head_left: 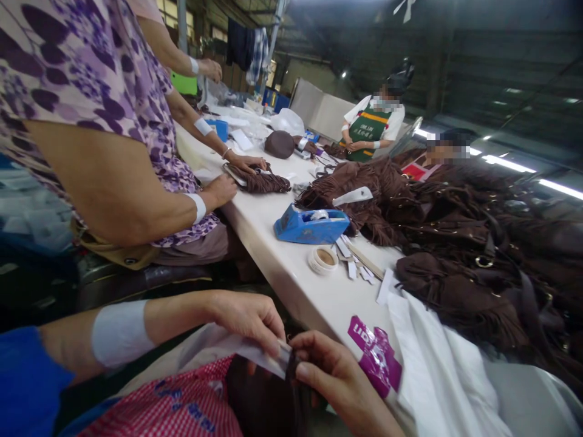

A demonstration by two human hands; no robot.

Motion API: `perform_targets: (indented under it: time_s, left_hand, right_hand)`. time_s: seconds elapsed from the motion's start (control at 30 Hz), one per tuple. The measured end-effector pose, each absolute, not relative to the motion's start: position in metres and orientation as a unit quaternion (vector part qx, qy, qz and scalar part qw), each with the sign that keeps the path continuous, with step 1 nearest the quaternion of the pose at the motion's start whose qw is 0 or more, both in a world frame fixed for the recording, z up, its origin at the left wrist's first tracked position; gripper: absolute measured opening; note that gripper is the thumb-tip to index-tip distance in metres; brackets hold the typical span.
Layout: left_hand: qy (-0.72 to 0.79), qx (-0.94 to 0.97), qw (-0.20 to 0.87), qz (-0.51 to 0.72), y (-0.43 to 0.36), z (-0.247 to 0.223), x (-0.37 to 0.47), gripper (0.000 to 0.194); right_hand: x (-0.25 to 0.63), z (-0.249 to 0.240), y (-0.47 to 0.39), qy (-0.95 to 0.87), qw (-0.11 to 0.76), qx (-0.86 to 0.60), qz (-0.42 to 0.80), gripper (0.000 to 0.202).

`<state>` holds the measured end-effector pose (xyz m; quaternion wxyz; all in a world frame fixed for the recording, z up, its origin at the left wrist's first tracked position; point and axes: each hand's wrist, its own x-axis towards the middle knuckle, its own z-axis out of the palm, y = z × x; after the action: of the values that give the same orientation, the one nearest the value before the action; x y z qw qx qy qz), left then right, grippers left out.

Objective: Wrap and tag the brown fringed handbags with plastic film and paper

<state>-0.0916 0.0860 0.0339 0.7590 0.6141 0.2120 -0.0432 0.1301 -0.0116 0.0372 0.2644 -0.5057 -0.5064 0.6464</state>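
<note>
Low in the view, my left hand (250, 318) pinches a pale, partly see-through strip (262, 357). The strip lies along the upper edge of a dark brown, smooth-looking piece (255, 394) on my lap. To its right, my right hand (334, 376) has thumb and fingers closed on that piece's edge, close to the strip's end. My two hands almost meet there. Beneath the piece shows a red checked apron (182, 403). What the brown piece belongs to is hidden below.
A white table (259, 243) bears a blue tape dispenser (312, 226), a tape roll (323, 260), paper strips (359, 261), a purple wrapper (376, 355) and heaped brown fringed bags (437, 230). A co-worker (113, 121) sits at left handling a brown fringed item (262, 179). Others work farther back.
</note>
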Motion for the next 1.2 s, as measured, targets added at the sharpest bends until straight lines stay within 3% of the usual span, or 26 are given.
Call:
perform_targets:
  time_s: [0.13, 0.5, 0.7, 0.8, 1.07, 1.2]
  left_hand:
    - [0.187, 0.567, 0.8, -0.05, 0.081, 0.032, -0.089, 0.022]
    - [0.186, 0.612, 0.768, -0.023, 0.076, 0.029, -0.085, 0.035]
    - [0.243, 0.652, 0.718, 0.013, 0.069, 0.035, -0.083, 0.023]
    - [0.262, 0.669, 0.696, 0.024, 0.068, 0.037, -0.083, 0.018]
    - [0.168, 0.618, 0.766, -0.054, 0.082, 0.014, -0.091, 0.065]
    - [0.198, 0.587, 0.782, -0.077, 0.077, 0.017, -0.089, 0.074]
  right_hand:
    - [0.126, 0.026, -0.014, -0.492, 0.299, -0.493, 0.652, 0.05]
    - [0.122, 0.022, -0.015, -0.454, 0.326, -0.476, 0.679, 0.046]
    - [0.114, 0.021, -0.015, -0.485, 0.331, -0.515, 0.624, 0.054]
    - [0.115, 0.026, -0.017, -0.527, 0.306, -0.526, 0.594, 0.043]
    - [0.12, 0.026, -0.024, -0.544, 0.269, -0.496, 0.621, 0.033]
    - [0.11, 0.031, -0.024, -0.546, 0.286, -0.516, 0.595, 0.026]
